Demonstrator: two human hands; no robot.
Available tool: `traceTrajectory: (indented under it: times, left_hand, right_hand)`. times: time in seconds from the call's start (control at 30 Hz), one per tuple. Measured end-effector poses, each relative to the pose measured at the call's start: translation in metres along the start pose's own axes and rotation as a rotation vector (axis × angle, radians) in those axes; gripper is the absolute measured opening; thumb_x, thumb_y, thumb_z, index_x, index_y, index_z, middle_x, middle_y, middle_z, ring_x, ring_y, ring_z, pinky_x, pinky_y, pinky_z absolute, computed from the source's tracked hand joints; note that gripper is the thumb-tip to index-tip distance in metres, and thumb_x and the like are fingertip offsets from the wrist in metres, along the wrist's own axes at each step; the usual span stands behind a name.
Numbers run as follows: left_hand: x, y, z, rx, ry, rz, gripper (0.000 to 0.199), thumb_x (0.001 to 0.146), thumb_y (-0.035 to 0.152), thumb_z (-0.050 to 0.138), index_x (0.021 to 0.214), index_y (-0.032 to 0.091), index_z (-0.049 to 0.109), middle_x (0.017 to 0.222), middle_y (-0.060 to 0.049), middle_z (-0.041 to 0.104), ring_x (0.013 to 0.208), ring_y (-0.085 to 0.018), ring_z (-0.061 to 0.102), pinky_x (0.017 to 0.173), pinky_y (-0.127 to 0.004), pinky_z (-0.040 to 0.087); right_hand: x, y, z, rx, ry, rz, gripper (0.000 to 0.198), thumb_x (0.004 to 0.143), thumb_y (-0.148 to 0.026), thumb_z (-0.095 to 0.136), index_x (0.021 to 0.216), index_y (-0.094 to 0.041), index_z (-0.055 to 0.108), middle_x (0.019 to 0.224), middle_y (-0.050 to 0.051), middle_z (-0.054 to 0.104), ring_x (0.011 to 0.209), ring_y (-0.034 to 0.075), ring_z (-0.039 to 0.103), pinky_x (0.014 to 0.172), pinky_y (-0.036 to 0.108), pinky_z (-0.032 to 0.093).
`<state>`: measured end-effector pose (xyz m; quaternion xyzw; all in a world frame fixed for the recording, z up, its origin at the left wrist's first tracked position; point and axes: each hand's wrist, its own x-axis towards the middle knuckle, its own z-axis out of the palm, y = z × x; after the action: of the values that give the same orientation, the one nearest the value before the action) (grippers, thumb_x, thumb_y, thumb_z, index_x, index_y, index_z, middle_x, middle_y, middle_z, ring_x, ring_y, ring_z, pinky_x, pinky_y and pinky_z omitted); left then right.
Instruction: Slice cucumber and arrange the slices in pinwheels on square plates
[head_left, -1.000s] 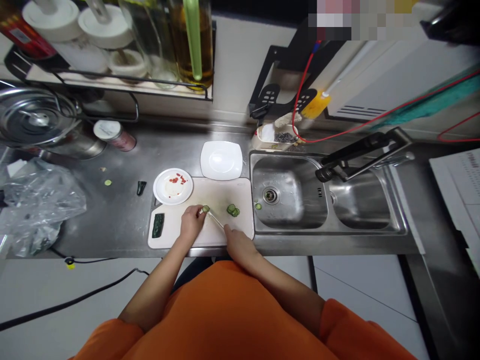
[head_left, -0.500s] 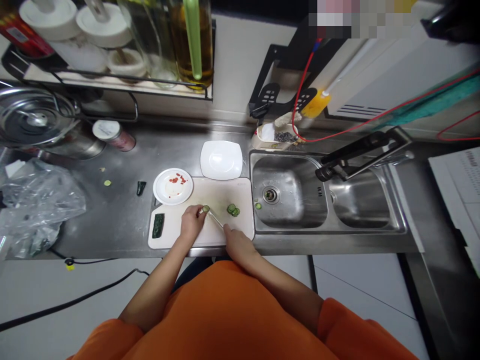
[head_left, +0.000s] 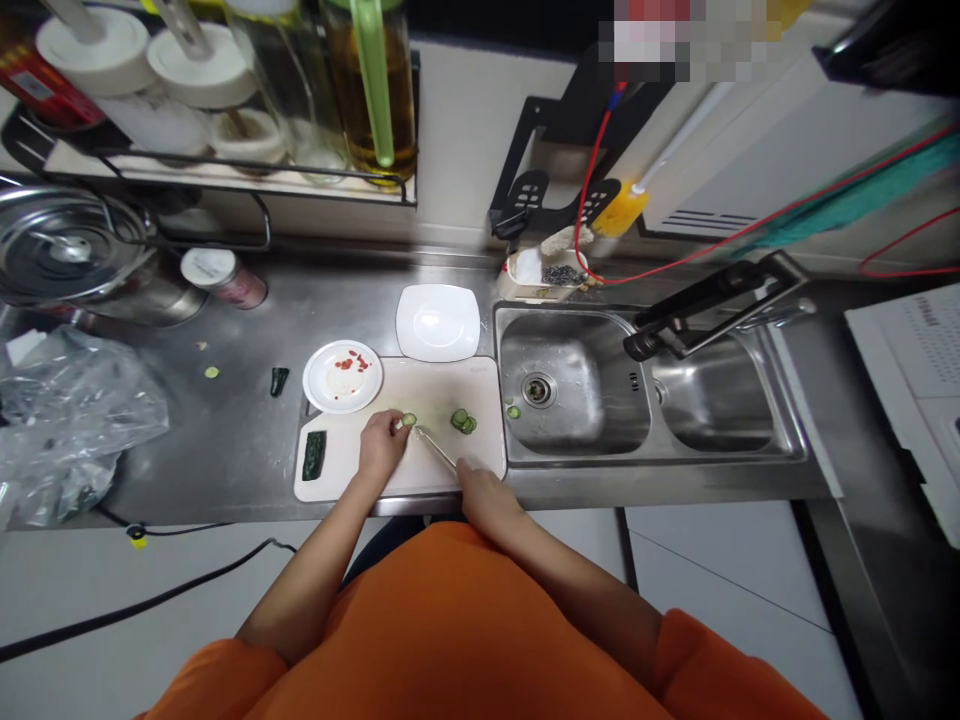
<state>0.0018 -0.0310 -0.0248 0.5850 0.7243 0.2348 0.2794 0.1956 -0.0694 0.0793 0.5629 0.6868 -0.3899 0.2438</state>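
Observation:
On the white cutting board, my left hand is closed on a short piece of cucumber, its pale cut face turned right. My right hand grips a knife by the handle, which my fingers hide. The blade points up and left, its tip just right of and below the cucumber. Several cucumber slices lie in a small heap on the board's right side. A dark green length of cucumber rests at the board's left end.
A white plate with red bits overlaps the board's upper left corner. Behind the board stands a square white plate. The double sink adjoins on the right, a stray slice by its rim. Left are a cucumber end and a plastic bag.
My right hand and the knife have drawn slightly right and down, so the blade tip sits a little away from the cucumber. My left hand keeps its hold. The view has shifted slightly.

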Motion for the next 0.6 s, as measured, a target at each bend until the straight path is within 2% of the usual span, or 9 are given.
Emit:
traceTrajectory:
  times: [0.2,0.37,0.47,0.6]
  left_hand:
    - [0.000,0.008,-0.008,-0.080,-0.047,-0.129,0.018,0.079,0.038,0.058,0.074,0.022,0.062,0.067,0.002,0.062,0.063,-0.014,0.054,0.064,-0.026,0.039]
    - [0.001,0.001,-0.020,-0.108,0.097,-0.300,0.020,0.078,0.040,0.058,0.080,0.021,0.065,0.075,0.000,0.067,0.069,-0.016,0.059,0.069,-0.027,0.042]
    - [0.001,-0.010,-0.024,-0.046,0.141,-0.279,0.021,0.081,0.037,0.053,0.083,0.020,0.065,0.076,-0.002,0.067,0.070,-0.017,0.060,0.072,-0.029,0.043]
    - [-0.003,-0.016,-0.024,0.112,0.188,-0.116,0.024,0.083,0.034,0.049,0.089,0.018,0.065,0.086,-0.008,0.066,0.083,-0.022,0.059,0.079,-0.034,0.044]
  right_hand:
    - [-0.010,0.017,0.001,0.002,-0.009,0.020,0.042,0.081,-0.003,0.036,0.118,-0.018,0.047,0.102,0.012,0.064,0.096,0.024,0.062,0.071,0.030,0.043]
    - [-0.014,0.026,-0.002,0.005,-0.013,0.061,0.043,0.080,-0.002,0.036,0.118,-0.017,0.049,0.097,0.012,0.065,0.095,0.024,0.062,0.070,0.027,0.041]
    - [-0.014,0.030,-0.004,-0.020,-0.014,0.064,0.046,0.079,-0.001,0.035,0.120,-0.017,0.048,0.098,0.013,0.066,0.095,0.025,0.063,0.070,0.028,0.042]
    - [-0.013,0.033,-0.004,-0.054,-0.020,0.050,0.048,0.078,-0.001,0.035,0.122,-0.016,0.048,0.098,0.014,0.066,0.095,0.027,0.063,0.071,0.030,0.043]
